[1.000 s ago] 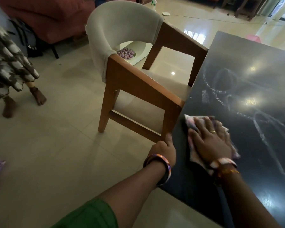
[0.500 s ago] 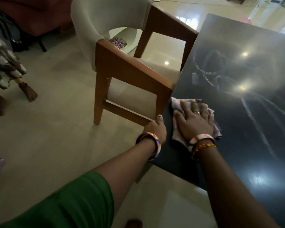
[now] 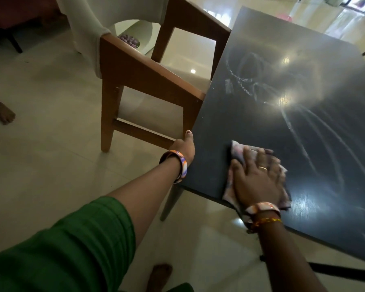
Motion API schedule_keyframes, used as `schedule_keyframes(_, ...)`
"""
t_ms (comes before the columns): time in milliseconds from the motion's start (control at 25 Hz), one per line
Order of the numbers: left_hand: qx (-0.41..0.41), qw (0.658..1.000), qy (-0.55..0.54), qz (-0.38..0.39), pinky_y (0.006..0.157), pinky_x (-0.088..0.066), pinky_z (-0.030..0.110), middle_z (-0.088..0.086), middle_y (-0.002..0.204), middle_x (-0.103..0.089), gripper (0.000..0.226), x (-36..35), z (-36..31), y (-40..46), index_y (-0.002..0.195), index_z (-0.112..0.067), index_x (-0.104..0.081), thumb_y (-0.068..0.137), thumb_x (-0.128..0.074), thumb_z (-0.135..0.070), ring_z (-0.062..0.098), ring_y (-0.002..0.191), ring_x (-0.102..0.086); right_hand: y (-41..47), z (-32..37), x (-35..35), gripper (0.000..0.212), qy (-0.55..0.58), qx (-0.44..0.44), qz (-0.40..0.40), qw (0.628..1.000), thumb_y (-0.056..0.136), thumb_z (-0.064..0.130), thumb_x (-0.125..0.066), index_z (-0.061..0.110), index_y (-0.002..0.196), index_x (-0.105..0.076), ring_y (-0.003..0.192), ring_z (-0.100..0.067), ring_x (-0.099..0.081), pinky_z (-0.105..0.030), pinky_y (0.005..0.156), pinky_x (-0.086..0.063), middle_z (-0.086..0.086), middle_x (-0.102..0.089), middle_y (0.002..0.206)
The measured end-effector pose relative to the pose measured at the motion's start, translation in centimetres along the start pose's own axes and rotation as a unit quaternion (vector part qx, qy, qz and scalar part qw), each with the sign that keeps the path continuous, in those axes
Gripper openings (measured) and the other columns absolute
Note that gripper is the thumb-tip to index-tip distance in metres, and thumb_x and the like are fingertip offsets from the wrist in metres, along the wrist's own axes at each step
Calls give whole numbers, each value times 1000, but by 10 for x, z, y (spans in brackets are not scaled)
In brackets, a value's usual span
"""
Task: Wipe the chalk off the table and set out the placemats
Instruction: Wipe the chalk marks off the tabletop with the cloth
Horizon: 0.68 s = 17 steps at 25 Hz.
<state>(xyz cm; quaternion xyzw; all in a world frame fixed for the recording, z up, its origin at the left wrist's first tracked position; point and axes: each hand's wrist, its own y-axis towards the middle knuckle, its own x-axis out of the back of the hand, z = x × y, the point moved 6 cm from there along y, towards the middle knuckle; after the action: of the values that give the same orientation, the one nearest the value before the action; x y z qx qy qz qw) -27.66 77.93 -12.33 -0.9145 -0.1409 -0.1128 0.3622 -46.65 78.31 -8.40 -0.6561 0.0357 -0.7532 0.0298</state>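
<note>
One cloth (image 3: 236, 152) is seen, and no more than one; it lies flat on the near left corner of the dark table (image 3: 303, 144), well inside the edge. The right hand (image 3: 255, 178) is pressed flat on the cloth with the fingers straight and spread; one ring is worn on it. The left hand (image 3: 182, 147) is hooked over the table's left edge, the thumb laid along the top and the fingers hidden beneath, so the grip itself cannot be told fully. Two bangles are counted, one on each wrist.

Chalk marks (image 3: 240, 83) are spread over the far and right parts of the table as loops and long streaks; the part near the cloth is darker. Glare spots are reflected in the glossy top.

One wooden chair (image 3: 139, 74) with a pale padded back is drawn up against the table's left side. The floor (image 3: 51, 144) is laid in pale glossy tiles. One bare foot (image 3: 2, 112) of another person is noted at the left.
</note>
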Motion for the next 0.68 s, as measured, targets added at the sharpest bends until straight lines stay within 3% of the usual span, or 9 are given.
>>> schedule_keyframes(160, -3, 1000, -21, 13, 102, -39, 43, 16, 126, -54, 64, 1, 2, -4, 129, -3, -47, 97, -20, -53, 31, 114, -52, 21, 54, -15, 59, -17, 160, 34, 986, 92, 63, -12, 45, 148, -9, 146, -26, 7, -44, 116, 7, 6, 1, 160)
schedule_keyframes(360, 5, 1000, -8, 12, 99, -37, 40, 13, 132, -50, 64, 3, 1, -2, 133, -4, -43, 98, -19, -52, 30, 118, -49, 77, 37, -2, 56, 29, 36, 29, 999, 97, 57, -24, 40, 149, -14, 146, -31, 5, -49, 117, 5, 2, -4, 161)
schedule_keyframes(560, -4, 1000, 14, -2, 99, -34, 34, 17, 137, -46, 63, 1, -3, 1, 134, 1, -42, 100, -18, -47, 32, 124, -45, 93, 76, -9, 56, -6, 125, 31, 992, 97, 57, -22, 42, 149, -9, 146, -30, 7, -47, 117, 6, 3, 1, 160)
schedule_keyframes(680, -1, 1000, 20, 0, 93, -35, 34, 15, 135, -48, 63, 2, -2, 1, 134, -1, -41, 99, -17, -48, 31, 121, -47, 139, 97, -3, 56, 23, 106, 50, 993, 97, 57, -22, 41, 150, -10, 146, -31, 7, -50, 117, 4, 2, -1, 161)
